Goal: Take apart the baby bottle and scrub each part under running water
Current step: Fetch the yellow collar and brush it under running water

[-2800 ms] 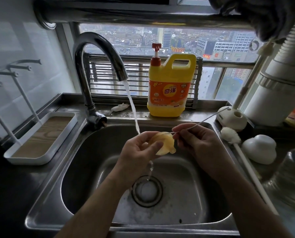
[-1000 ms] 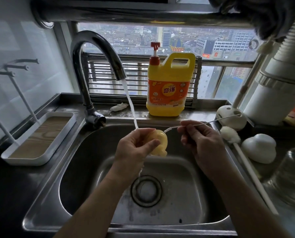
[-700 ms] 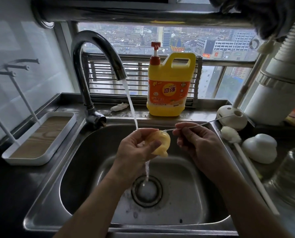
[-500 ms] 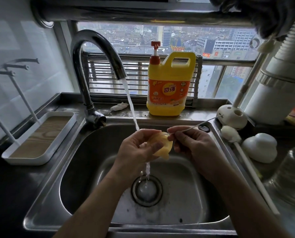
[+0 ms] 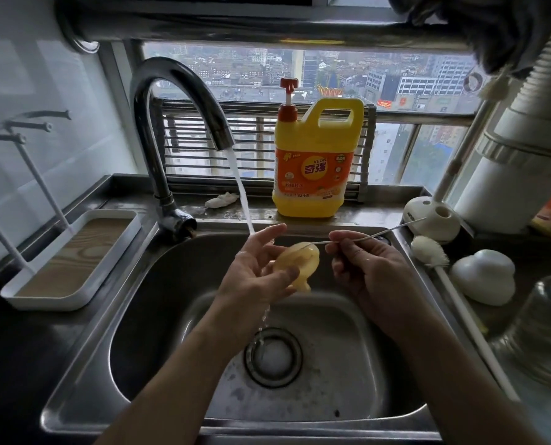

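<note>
My left hand (image 5: pixel 256 277) cradles the nipple (image 5: pixel 299 263) over the sink (image 5: pixel 158 284), thumb pressing it, fingers half-straightened. My right hand (image 5: pixel 367 271) pinches the thin brush (image 5: pixel 393 229). With so loose and wet a hold, the nipple may slip toward the drain (image 5: pixel 272 356).

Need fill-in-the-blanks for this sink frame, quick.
The left hand holds the nipple; the right hand pinches a thin wire ____.
The faucet is turned ____.
The detergent jug is mostly ____.
Missing: brush; on; yellow.
</note>
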